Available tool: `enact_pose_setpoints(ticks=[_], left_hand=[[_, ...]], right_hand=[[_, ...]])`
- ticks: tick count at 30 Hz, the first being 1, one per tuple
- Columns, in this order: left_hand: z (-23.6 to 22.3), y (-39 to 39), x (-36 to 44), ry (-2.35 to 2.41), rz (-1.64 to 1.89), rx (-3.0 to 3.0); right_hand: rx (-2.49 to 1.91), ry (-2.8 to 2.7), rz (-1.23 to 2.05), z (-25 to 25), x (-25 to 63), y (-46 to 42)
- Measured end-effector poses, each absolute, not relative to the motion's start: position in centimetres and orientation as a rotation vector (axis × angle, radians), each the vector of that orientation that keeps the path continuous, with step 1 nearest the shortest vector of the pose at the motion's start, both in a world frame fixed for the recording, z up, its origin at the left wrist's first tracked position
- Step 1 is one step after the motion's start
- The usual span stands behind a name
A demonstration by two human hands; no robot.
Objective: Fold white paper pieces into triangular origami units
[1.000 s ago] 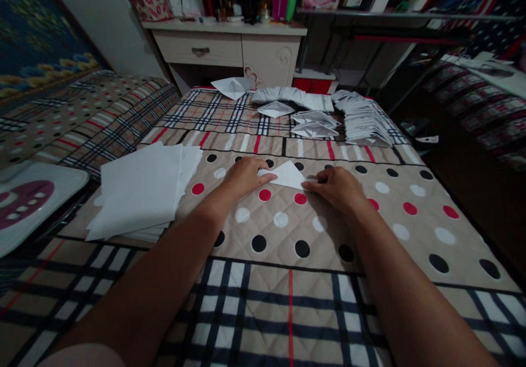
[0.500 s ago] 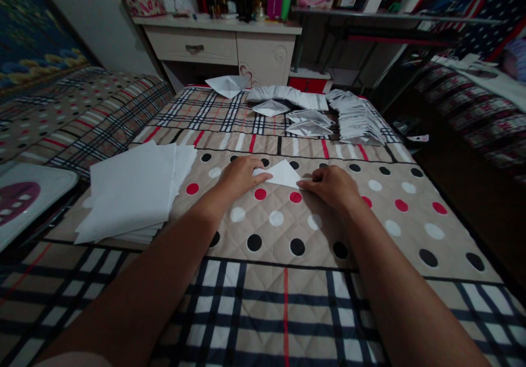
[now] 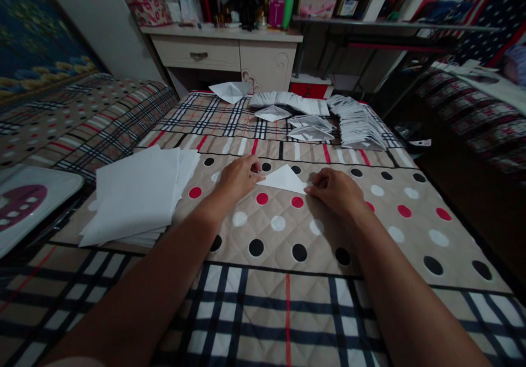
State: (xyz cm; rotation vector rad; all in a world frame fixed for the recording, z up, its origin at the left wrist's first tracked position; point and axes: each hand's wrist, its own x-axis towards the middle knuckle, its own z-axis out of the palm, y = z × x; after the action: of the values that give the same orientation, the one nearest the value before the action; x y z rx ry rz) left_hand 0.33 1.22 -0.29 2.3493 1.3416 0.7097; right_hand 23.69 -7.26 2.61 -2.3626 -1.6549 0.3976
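Note:
A white sheet of folded paper (image 3: pixel 285 179) lies on the quilted bedspread (image 3: pixel 283 301), creased into a low triangle with its peak away from me. My left hand (image 3: pixel 238 179) has its thumb at the paper's left tip, the fingers curled behind. At the opposite end, my right hand (image 3: pixel 337 190) pinches the right corner between thumb and curled fingers. Left of my left arm rests a stack of blank white sheets (image 3: pixel 135 191), unevenly piled. Beyond my hands are several folded paper boats (image 3: pixel 311 132) and a long row of tightly packed folded papers (image 3: pixel 361 126).
A larger open paper fold (image 3: pixel 230 91) sits at the bed's far edge. Behind it stands a white dresser (image 3: pixel 197 55) crowded with bottles and boxes. A white case with a purple oval (image 3: pixel 20 205) is at the left edge. Dark floor (image 3: pixel 460 164) drops away on the right.
The left thumb has slid outward to the paper's left tip, uncovering more of it. My right hand has shifted slightly right. The whole view has tilted a little.

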Motion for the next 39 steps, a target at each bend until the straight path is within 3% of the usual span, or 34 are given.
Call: enact_pose_setpoints(ticks=[5, 15, 19, 24, 29, 39], left_hand=[[0.2, -0.4, 1.9, 1.156, 0.661, 2.695], [-0.2, -1.4, 4.2, 1.153, 0.625, 2.473], [-0.5, -1.0, 4.2, 1.140, 0.642, 2.417], [-0.8, -0.1, 3.9, 1.076, 0.655, 2.304], [-1.0, 0.2, 3.3, 1.002, 0.694, 2.285], [-1.2, 0.6, 2.4, 1.122, 0.687, 2.183]], right_hand=[[-2.398, -1.688, 0.353, 2.8, 22.9, -7.2], [-2.412, -1.663, 0.221, 3.2, 21.7, -7.6], [-2.030, -1.808, 0.012, 2.5, 18.5, -8.6], [-1.597, -1.913, 0.236, 0.1, 14.1, -9.6], [-1.699, -2.026, 0.295, -1.1, 13.1, -10.0], [-2.151, -2.220, 0.053, 0.2, 15.9, -12.3]])
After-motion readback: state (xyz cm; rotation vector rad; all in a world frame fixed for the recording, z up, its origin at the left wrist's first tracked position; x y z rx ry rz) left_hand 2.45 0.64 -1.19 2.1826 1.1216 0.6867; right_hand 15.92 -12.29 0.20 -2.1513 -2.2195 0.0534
